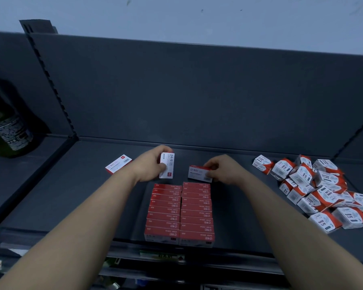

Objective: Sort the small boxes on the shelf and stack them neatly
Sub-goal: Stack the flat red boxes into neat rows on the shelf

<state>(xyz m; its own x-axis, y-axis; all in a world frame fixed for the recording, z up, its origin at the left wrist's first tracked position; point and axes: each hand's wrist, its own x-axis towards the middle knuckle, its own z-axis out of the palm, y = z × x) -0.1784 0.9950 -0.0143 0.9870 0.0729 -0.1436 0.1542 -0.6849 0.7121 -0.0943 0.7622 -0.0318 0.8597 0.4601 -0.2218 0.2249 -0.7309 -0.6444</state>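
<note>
Left hand (150, 167) clamped on upright white box (167, 165), fingers wrapped around its sides. Right hand (220, 168) pinching second box (200, 173), held flat just behind two red rows (179, 213). Loose box (118, 164) left on shelf (71, 185). Jumbled pile (321, 193) right, open floor between.

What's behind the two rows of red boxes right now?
Behind the two rows of red boxes, each hand holds a box: left hand, right hand. Beyond lies bare shelf. The shelf beneath the hands is covered.
</note>
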